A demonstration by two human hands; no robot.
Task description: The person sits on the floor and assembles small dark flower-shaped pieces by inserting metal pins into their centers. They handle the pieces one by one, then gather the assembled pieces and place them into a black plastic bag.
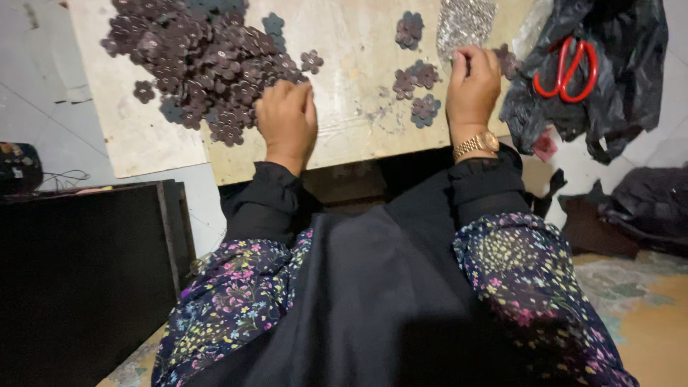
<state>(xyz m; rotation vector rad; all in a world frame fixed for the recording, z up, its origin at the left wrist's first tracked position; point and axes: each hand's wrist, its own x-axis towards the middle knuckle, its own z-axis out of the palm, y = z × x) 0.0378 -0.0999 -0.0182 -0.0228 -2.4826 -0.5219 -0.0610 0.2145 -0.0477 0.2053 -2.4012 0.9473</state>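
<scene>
Head view: flower-shaped pieces being sorted on board (344, 147).
Left hand (287, 118) is rested, curled, on dark flower pile (201, 57); right hand (471, 86) is pinched shut, contents unclear.

A pale wooden board (344, 143) carries a heap of dark flower-shaped pieces (201, 57) and perhaps silvery beads (464, 21).

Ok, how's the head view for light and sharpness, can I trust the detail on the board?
Head view: board evenly lit, flower-shaped pieces fairly sharp; both hands, left hand and right hand, readable; lower frame and left side fall into deep shadow; slight wide-angle bend at edges; glittery pile sparkles a little.
</scene>
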